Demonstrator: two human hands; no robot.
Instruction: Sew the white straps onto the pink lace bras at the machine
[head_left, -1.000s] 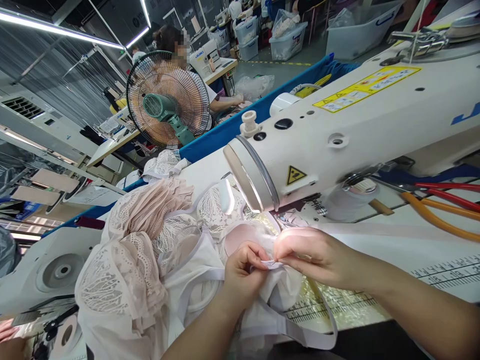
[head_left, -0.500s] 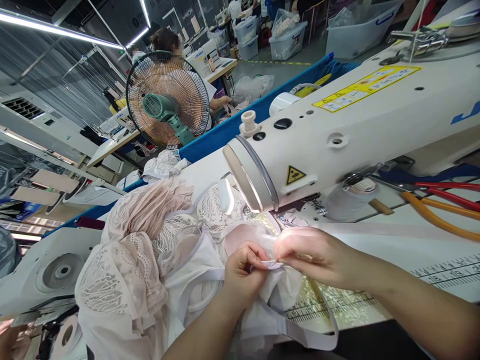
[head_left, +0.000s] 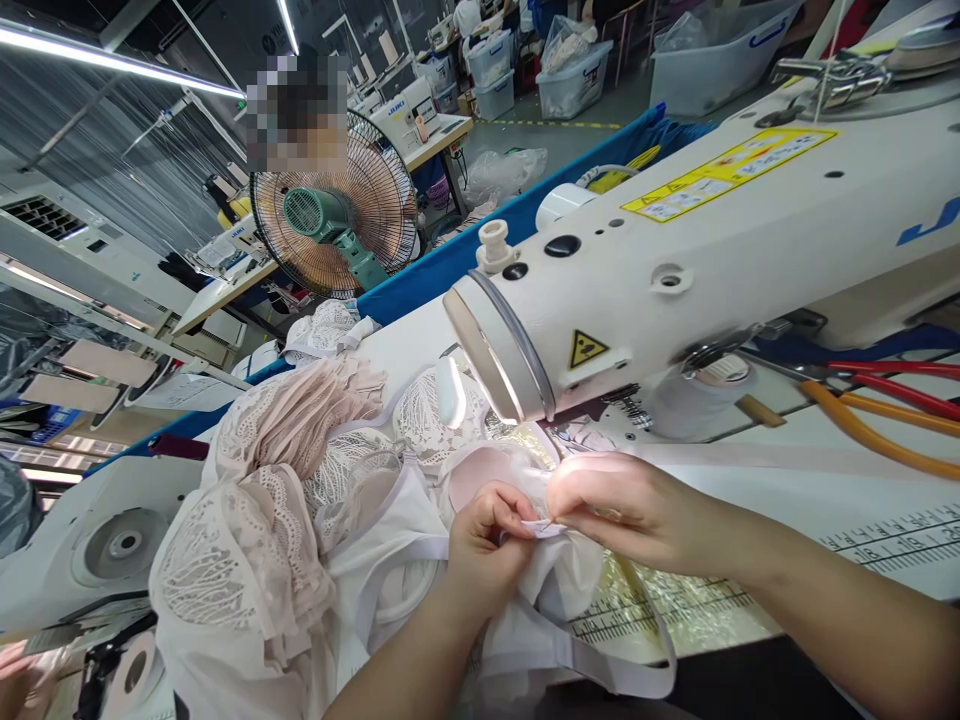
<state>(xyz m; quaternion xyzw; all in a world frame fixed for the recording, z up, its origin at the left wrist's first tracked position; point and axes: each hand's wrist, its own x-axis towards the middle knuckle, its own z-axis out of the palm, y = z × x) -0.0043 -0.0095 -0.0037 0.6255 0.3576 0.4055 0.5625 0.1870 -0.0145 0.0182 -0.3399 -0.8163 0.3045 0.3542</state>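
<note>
Both hands pinch the edge of a white bra (head_left: 559, 580) in front of the sewing machine head (head_left: 585, 310). My left hand (head_left: 491, 545) is closed, thumb and fingertips gripping the white band. Just to its right, my right hand (head_left: 630, 505) pinches the same edge, its fingertips close to the left ones. The bra's strap hangs in a loop at the lower right. Lace bra cups (head_left: 435, 415) lie beyond the hands, beneath the machine's lit end. Its needle area is mostly hidden.
Pale lace bras (head_left: 232, 570) are heaped on the left. Red and orange-handled tools (head_left: 885, 400) lie at the right, near a thread cone (head_left: 690, 400). A printed ruler (head_left: 892, 540) runs along the table. Behind the blue cloth barrier (head_left: 450, 250) stand a fan (head_left: 337, 220) and another person.
My hands and the bra hold almost the same position. Behind the fan, the other person's head has moved left and appears larger; their hand by the cloth no longer shows.
</note>
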